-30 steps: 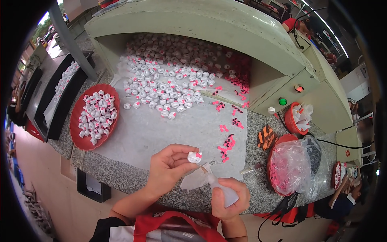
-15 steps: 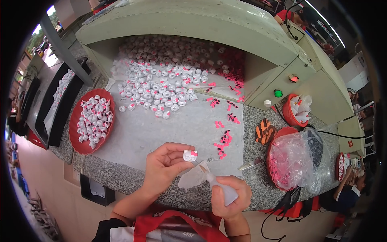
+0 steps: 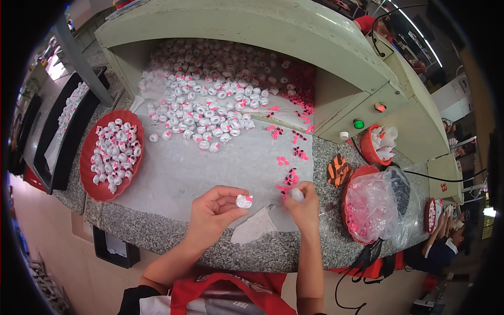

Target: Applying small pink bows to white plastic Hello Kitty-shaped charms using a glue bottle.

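My left hand (image 3: 212,214) pinches a small white cat-head piece (image 3: 243,201) with a pink bow between thumb and fingertips, its face side turned up. Over the right part of the white sheet, my right hand (image 3: 304,209) is closed around a squeeze bottle (image 3: 297,195), of which only a whitish part shows; its nozzle is out of sight. Just beyond that hand lie small pink and black pieces (image 3: 286,181) in a loose cluster. Between my hands, a torn paper scrap (image 3: 254,227) lies at the front edge of the sheet.
Many white pieces (image 3: 210,113) are heaped under a pale green hood (image 3: 236,29). At left stands a red dish (image 3: 87,181) of finished-looking pieces. On the right are orange-and-black scraps (image 3: 339,170), a small red basket (image 3: 369,149), and a red dish under a clear plastic bag (image 3: 373,207).
My right hand has moved forward with the squeeze bottle, away from the cat-head piece toward the pink bits. In my left hand the piece has turned so its face shows.
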`<act>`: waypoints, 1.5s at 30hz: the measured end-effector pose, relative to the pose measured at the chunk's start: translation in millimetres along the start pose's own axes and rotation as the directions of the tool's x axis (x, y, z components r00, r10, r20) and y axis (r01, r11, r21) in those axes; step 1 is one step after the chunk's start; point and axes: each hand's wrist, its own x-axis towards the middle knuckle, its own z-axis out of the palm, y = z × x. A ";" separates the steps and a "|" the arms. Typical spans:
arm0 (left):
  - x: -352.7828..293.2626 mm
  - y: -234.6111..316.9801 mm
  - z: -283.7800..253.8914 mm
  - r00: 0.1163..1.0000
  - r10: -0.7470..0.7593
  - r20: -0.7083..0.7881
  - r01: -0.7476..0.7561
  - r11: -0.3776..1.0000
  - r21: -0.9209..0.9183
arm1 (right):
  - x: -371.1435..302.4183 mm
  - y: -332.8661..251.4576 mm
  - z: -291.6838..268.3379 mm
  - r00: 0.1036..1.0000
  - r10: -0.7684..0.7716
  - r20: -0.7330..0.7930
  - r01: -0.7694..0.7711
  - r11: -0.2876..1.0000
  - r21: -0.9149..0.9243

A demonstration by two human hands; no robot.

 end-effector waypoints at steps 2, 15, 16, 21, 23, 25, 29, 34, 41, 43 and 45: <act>-0.5 0.6 -1.8 1.000 0.021 -0.008 -0.020 1.000 0.002 | 11.7 -5.2 11.2 0.995 -0.093 0.035 0.100 0.920 -0.379; 4.6 -6.6 17.5 1.000 -0.001 -0.028 0.001 1.000 0.007 | 6.6 -9.6 4.8 0.941 -0.272 0.203 0.339 0.754 -0.562; 4.4 -7.3 15.6 1.000 0.000 -0.029 0.000 1.000 0.006 | 6.4 -11.9 5.8 0.945 -0.251 0.208 0.326 0.715 -0.619; 4.4 -12.7 4.5 0.997 0.059 -0.045 -0.058 0.998 0.037 | -3.8 -41.8 -2.2 0.972 -0.112 0.208 0.154 0.968 -0.198; 2.0 -12.9 5.1 0.996 0.077 -0.044 -0.076 0.996 0.039 | -19.9 -67.5 -3.8 0.963 0.003 0.270 -0.026 0.996 0.083; 1.0 -12.0 6.1 0.995 0.097 -0.035 -0.095 0.994 0.045 | -35.4 -86.7 2.7 0.953 -0.067 0.296 0.000 0.975 0.224; 1.0 -11.3 8.2 0.978 0.209 -0.010 -0.208 0.977 0.046 | -44.6 -91.9 19.1 0.906 -0.258 0.334 0.174 0.949 0.263; -1.8 -11.3 9.8 0.964 0.265 0.000 -0.263 0.956 0.129 | -46.9 -89.4 17.7 0.968 -0.067 0.243 0.017 0.979 0.203; -3.3 -11.3 17.2 0.960 0.277 0.041 -0.280 0.946 0.162 | -50.9 -79.4 15.7 0.967 -0.121 0.226 0.037 0.939 0.343; -4.4 -11.0 17.4 0.962 0.266 0.067 -0.274 0.946 0.176 | -51.3 -74.5 17.2 0.963 -0.196 0.182 0.133 0.941 0.312; -5.0 -10.2 17.4 0.959 0.276 0.071 -0.284 0.946 0.155 | -52.4 -72.7 16.7 0.967 -0.192 0.168 0.133 0.941 0.310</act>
